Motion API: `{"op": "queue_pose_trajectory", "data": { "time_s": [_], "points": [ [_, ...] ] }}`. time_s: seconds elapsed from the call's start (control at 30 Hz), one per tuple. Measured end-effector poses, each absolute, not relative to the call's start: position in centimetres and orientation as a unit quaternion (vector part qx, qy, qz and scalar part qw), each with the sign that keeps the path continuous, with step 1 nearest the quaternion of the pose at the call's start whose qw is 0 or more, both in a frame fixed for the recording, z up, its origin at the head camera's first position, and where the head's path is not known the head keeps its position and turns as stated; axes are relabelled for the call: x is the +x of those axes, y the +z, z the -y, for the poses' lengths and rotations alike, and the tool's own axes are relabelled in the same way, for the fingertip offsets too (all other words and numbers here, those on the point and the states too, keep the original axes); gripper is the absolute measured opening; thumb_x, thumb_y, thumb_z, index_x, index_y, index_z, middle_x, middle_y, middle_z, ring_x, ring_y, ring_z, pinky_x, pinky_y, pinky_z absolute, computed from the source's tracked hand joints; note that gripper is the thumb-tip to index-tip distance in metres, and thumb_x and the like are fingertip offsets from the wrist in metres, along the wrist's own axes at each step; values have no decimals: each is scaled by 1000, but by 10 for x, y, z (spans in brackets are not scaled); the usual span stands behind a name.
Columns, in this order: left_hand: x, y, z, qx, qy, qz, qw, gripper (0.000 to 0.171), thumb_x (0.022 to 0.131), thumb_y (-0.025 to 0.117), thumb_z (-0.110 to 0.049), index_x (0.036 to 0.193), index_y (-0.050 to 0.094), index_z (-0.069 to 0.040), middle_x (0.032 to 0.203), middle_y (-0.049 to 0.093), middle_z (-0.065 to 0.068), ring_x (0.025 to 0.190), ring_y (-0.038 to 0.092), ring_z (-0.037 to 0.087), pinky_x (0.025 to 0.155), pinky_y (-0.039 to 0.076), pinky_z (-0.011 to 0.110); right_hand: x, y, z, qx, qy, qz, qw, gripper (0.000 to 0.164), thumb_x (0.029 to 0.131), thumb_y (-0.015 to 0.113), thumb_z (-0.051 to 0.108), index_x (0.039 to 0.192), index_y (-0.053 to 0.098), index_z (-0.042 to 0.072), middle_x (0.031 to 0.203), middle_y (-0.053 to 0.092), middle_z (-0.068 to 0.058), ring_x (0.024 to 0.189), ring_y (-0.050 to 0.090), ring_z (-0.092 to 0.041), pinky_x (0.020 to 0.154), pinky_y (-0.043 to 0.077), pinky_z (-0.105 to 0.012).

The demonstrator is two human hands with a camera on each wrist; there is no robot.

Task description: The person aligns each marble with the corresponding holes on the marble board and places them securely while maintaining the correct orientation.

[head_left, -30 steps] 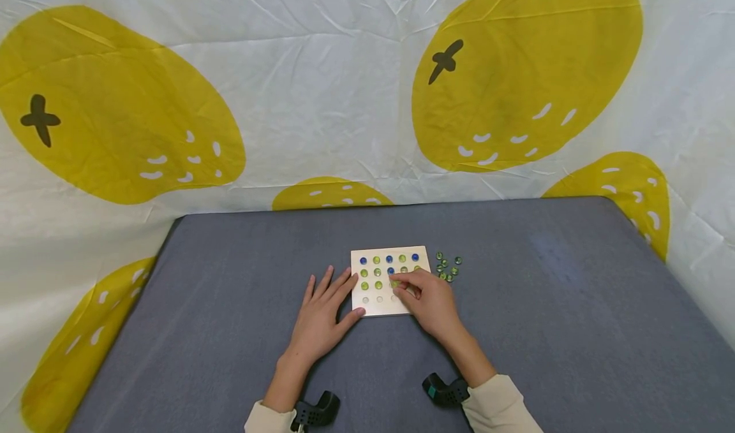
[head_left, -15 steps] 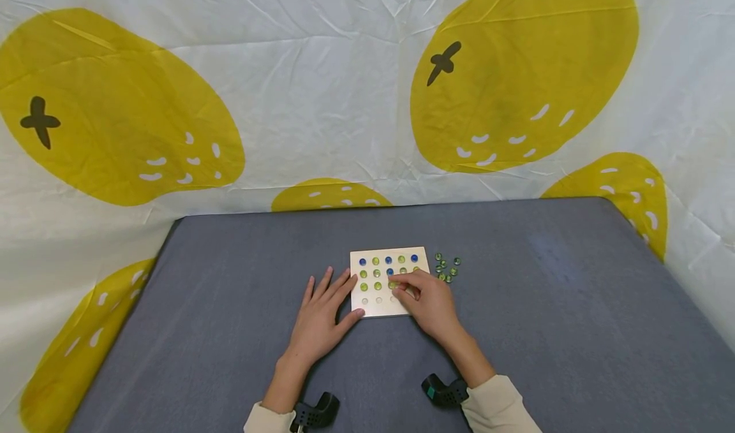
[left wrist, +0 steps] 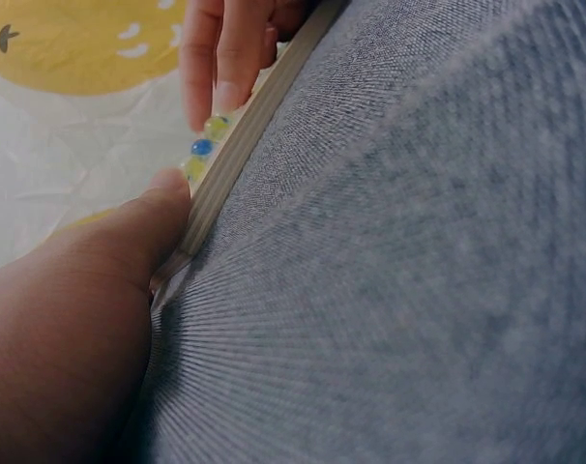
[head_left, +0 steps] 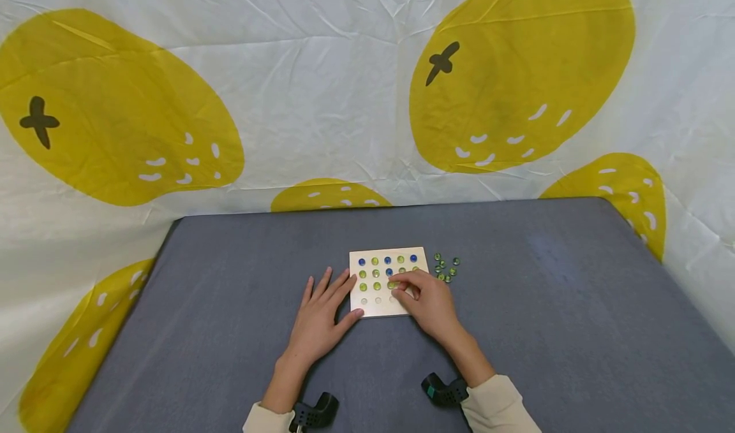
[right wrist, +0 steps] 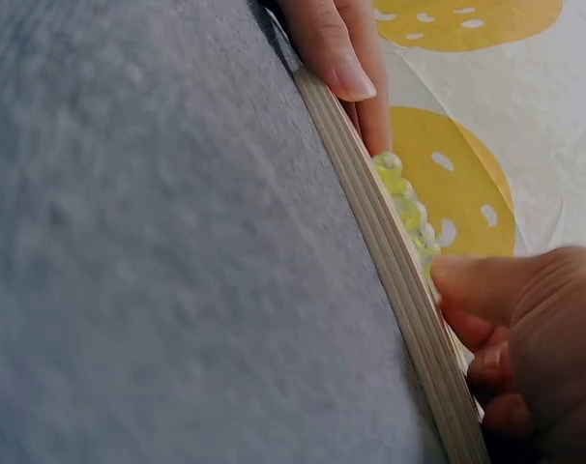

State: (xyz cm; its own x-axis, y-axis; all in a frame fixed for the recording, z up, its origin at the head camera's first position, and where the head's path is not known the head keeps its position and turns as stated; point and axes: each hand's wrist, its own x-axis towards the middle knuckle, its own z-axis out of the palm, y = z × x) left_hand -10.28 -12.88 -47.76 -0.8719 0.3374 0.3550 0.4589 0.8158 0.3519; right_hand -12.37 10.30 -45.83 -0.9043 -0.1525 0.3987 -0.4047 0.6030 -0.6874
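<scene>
A pale wooden board [head_left: 370, 308] with rows of small round hollows lies on the grey table. Blue and yellow-green glass marbles sit in its upper rows, while hollows show bare in the nearest row. With fingers spread straight, my left hand [head_left: 316, 324] rests beside the board's left edge, its thumb [left wrist: 162, 208] on the near left corner. My right hand [head_left: 427, 302] is over the board's right part, thumb and forefinger pinching a yellow-green marble [head_left: 392, 285] at the third row. The right hand hides several places there. The right wrist view shows its thumb [right wrist: 467, 280] against the marbles.
Several loose green marbles [head_left: 441, 268] lie on the table [head_left: 545, 331] just right of the board. A white cloth [head_left: 321, 101] with yellow shapes hangs behind the table's far edge. Each wrist wears a black device [head_left: 445, 389].
</scene>
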Motion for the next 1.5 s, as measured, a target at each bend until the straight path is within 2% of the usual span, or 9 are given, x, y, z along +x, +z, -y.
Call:
{"op": "queue_pose_trajectory", "data": {
  "time_s": [0.3, 0.83, 1.13, 1.5],
  "points": [
    [-102, -479, 129, -209, -218, 943, 137, 63, 90, 59, -50, 143, 49, -18, 146, 44, 3, 140, 26, 32, 113, 13, 56, -125, -451, -115, 181, 429, 877, 118, 17, 81, 77, 6, 98, 75, 10, 74, 58, 9, 58, 45, -4, 51, 40, -23],
    [-103, -479, 130, -207, -222, 943, 134, 63, 91, 59, -51, 144, 47, -19, 148, 42, 2, 141, 24, 31, 114, 12, 55, -131, -439, -179, 105, 446, 881, 123, 14, 85, 75, 12, 99, 74, 9, 77, 63, 3, 64, 52, -14, 53, 41, -22],
    [-103, -479, 130, -208, -220, 943, 136, 63, 91, 58, -51, 144, 47, -19, 147, 42, 2, 141, 24, 31, 113, 12, 55, -132, -449, -202, 83, 444, 886, 104, 16, 86, 74, 19, 99, 74, 12, 77, 62, 2, 61, 51, -14, 52, 41, -24],
    [-104, -481, 130, -208, -220, 943, 134, 64, 90, 58, -52, 145, 46, -20, 148, 41, 1, 141, 24, 30, 114, 11, 54, -134, -461, -202, 99, 424, 897, 79, 20, 81, 78, 20, 100, 72, 15, 77, 61, 4, 53, 43, -13, 48, 35, -25]
  ]
}}
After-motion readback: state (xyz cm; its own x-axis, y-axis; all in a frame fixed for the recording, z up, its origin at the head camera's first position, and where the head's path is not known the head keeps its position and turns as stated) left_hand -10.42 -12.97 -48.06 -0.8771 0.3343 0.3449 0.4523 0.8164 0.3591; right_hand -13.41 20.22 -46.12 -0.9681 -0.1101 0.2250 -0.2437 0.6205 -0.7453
